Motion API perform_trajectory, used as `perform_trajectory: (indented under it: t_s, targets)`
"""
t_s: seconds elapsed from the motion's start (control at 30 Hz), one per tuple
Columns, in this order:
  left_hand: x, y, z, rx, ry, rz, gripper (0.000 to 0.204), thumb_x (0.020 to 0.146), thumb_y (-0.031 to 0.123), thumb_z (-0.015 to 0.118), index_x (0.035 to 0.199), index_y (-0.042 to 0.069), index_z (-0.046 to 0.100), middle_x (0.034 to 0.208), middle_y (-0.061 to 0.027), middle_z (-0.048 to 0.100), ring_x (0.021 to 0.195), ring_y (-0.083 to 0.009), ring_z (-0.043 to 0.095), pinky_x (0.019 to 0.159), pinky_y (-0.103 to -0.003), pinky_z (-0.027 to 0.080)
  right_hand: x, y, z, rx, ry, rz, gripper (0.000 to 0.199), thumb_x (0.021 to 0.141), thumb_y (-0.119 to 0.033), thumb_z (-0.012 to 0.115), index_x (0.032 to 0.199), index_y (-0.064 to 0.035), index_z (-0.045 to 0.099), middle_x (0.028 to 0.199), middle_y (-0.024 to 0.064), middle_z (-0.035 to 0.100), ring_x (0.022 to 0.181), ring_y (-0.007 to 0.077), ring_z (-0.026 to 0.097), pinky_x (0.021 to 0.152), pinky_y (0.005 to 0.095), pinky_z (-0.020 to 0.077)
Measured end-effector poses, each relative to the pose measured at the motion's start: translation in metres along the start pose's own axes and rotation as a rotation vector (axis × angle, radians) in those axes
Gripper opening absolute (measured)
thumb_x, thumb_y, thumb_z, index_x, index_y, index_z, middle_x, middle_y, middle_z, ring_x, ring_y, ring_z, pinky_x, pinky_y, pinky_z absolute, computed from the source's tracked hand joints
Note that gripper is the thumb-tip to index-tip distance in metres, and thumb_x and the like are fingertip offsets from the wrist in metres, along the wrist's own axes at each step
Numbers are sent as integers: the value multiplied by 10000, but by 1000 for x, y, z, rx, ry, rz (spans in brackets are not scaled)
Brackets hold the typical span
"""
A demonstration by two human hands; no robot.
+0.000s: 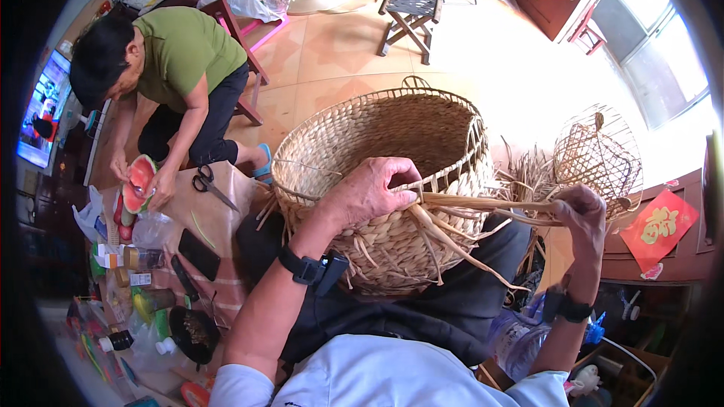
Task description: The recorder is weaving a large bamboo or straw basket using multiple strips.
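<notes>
A large round woven basket (385, 249) of dried plant strands rests on my lap, its mouth tilted up and away from me. My left hand (369, 192) is closed on the basket's near rim, with thumb and forefinger at the spot where the strands leave it. A bundle of long tan fiber strands (490, 203) stretches from that spot to the right. My right hand (582, 215) grips the far end of the bundle, fingers curled around it. Several loose strand ends hang down the basket's outer side.
Scissors (215, 187), a phone (200, 255) and a black dish (194, 332) lie on the low table at left. Beside it a person in a green shirt (188, 45) holds cut watermelon (140, 181). An openwork basket (596, 151) and a folding stool (411, 15) stand on the floor.
</notes>
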State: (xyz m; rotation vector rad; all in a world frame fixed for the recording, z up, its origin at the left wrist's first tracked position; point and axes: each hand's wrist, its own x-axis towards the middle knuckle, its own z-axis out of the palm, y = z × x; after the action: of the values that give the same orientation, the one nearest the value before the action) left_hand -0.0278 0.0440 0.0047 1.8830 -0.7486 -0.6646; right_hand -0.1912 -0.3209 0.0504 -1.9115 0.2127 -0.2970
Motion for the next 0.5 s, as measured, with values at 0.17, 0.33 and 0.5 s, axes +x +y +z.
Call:
perform_trajectory:
  t_s: [0.17,0.33,0.5]
  targets:
    - [3,7,-1,5,-20,-15,232,912,121,763,1087,-9,684,948,-61,717,925,-126,661,868,-308,535,14,22,4,-537,250,55,112,916,-12,739,1022,-46,739,820,13,703,738,120,643,654,268,505]
    - [0,-4,-1,-126,-36,-54,237,939,141,756,1111,-7,688,950,-17,711,914,-87,638,860,-286,530,-18,-3,82,-746,292,-490,192,847,18,731,1028,-42,710,987,152,689,943,362,665,859,438,555]
    - [4,4,-5,-231,-93,-19,254,964,150,739,1152,-15,695,954,-21,715,889,-70,619,815,-266,523,-38,-36,177,-727,-100,-255,382,831,-336,834,1038,-60,670,1032,127,605,1017,330,599,868,444,508]
